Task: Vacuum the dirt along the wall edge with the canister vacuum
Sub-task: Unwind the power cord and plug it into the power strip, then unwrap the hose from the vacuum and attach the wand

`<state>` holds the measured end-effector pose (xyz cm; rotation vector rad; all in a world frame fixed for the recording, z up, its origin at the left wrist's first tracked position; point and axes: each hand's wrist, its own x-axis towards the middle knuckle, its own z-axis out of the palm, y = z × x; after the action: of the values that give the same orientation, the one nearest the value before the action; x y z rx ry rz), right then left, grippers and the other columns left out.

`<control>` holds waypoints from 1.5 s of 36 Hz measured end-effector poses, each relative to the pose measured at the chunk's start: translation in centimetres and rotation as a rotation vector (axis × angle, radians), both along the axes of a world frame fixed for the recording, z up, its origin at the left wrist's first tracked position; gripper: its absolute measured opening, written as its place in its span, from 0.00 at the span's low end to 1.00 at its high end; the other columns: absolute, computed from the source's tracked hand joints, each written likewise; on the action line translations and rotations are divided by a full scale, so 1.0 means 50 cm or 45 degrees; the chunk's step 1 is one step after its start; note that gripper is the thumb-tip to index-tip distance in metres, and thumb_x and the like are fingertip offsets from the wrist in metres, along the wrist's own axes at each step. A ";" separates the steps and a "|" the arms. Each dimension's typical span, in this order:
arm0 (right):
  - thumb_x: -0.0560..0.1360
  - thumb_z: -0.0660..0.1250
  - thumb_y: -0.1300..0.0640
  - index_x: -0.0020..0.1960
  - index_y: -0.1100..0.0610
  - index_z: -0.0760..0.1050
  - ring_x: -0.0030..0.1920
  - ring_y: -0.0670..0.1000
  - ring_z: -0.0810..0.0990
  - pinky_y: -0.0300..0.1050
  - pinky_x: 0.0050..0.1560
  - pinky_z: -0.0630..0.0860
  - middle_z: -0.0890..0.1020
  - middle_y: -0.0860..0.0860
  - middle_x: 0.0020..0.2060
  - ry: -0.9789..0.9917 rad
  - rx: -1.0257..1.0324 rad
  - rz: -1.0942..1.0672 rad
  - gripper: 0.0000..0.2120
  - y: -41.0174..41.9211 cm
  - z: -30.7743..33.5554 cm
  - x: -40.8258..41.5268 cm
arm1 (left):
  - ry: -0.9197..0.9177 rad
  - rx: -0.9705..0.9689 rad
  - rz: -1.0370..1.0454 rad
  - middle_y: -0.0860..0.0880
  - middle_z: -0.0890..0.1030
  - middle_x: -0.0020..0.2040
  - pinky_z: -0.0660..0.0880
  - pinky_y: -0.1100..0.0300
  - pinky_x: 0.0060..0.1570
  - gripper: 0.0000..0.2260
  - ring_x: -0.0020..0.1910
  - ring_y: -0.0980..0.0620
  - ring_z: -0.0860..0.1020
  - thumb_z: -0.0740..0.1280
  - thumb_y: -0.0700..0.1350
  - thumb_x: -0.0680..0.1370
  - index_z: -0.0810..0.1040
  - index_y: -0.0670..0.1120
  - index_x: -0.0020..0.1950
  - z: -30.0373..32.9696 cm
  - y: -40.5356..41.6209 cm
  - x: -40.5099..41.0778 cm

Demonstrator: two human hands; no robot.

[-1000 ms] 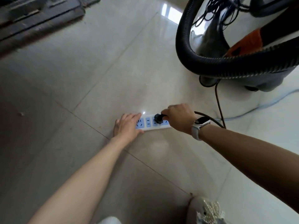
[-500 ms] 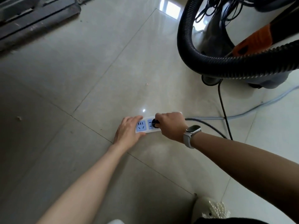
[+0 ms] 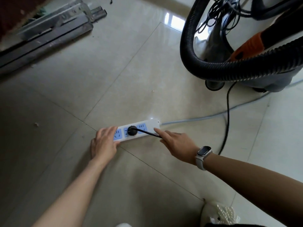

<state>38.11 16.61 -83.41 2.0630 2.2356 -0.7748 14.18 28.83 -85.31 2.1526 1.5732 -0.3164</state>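
A pale tiled floor (image 3: 68, 89) fills the view. At the upper right stands the canister vacuum (image 3: 277, 79), its thick black ribbed hose (image 3: 218, 68) looping in front of it and a tangle of thin black cord above. Grey metal rails (image 3: 44, 38) lie along the upper left edge. A white power strip (image 3: 147, 123) lies on the floor, a black plug (image 3: 132, 130) seated in its middle socket, its black cord (image 3: 227, 115) trailing right towards the vacuum. The left hand (image 3: 104, 144) rests flat on the strip's near end, fingers relaxed. The right hand (image 3: 177, 144), wearing a watch (image 3: 203, 154), points its forefinger at the strip's far end, holding nothing. Small crumbs (image 3: 36, 124) dot the tiles.
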 end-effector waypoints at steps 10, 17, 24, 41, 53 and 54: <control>0.84 0.52 0.50 0.79 0.56 0.52 0.74 0.54 0.62 0.43 0.70 0.56 0.63 0.53 0.76 0.082 -0.099 -0.276 0.26 -0.038 0.168 0.038 | 0.092 -0.236 0.053 0.45 0.52 0.79 0.55 0.47 0.72 0.29 0.77 0.45 0.49 0.61 0.50 0.80 0.53 0.50 0.79 0.207 -0.051 0.096; 0.83 0.53 0.50 0.78 0.55 0.57 0.74 0.53 0.61 0.45 0.71 0.56 0.64 0.52 0.75 0.142 -0.149 -0.635 0.24 -0.085 0.470 0.111 | -0.108 -0.246 -0.141 0.46 0.61 0.75 0.60 0.51 0.69 0.24 0.74 0.47 0.59 0.62 0.47 0.80 0.62 0.47 0.76 0.510 -0.128 0.274; 0.82 0.53 0.49 0.76 0.54 0.58 0.73 0.54 0.61 0.49 0.71 0.59 0.66 0.52 0.73 -0.027 -0.132 -0.739 0.25 -0.152 0.790 0.258 | -0.088 -0.120 -0.455 0.47 0.62 0.75 0.57 0.52 0.70 0.24 0.74 0.48 0.60 0.60 0.48 0.80 0.61 0.48 0.76 0.824 -0.150 0.457; 0.84 0.50 0.51 0.79 0.55 0.54 0.76 0.52 0.58 0.46 0.73 0.55 0.61 0.51 0.76 -0.081 0.004 -1.091 0.25 -0.199 1.247 0.655 | -0.244 0.074 -0.684 0.47 0.58 0.78 0.55 0.48 0.74 0.25 0.77 0.47 0.55 0.58 0.48 0.82 0.58 0.49 0.78 1.305 -0.139 0.899; 0.83 0.53 0.54 0.77 0.57 0.56 0.72 0.54 0.64 0.47 0.71 0.60 0.65 0.54 0.73 0.230 -0.081 -1.217 0.24 -0.101 1.215 0.915 | -0.241 -0.025 -0.426 0.46 0.58 0.78 0.56 0.47 0.73 0.24 0.77 0.47 0.54 0.59 0.49 0.82 0.59 0.49 0.77 1.263 -0.008 1.134; 0.83 0.54 0.54 0.77 0.58 0.56 0.72 0.54 0.64 0.47 0.71 0.60 0.66 0.54 0.73 0.244 -0.100 -1.195 0.24 -0.089 1.206 0.931 | -0.236 -0.019 -0.407 0.45 0.58 0.78 0.56 0.46 0.73 0.24 0.77 0.46 0.54 0.59 0.49 0.82 0.59 0.49 0.77 1.255 0.002 1.152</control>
<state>84.67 12.14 -23.13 3.0720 1.1346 -1.0691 71.78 28.93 -22.57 2.3463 1.1227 -0.2192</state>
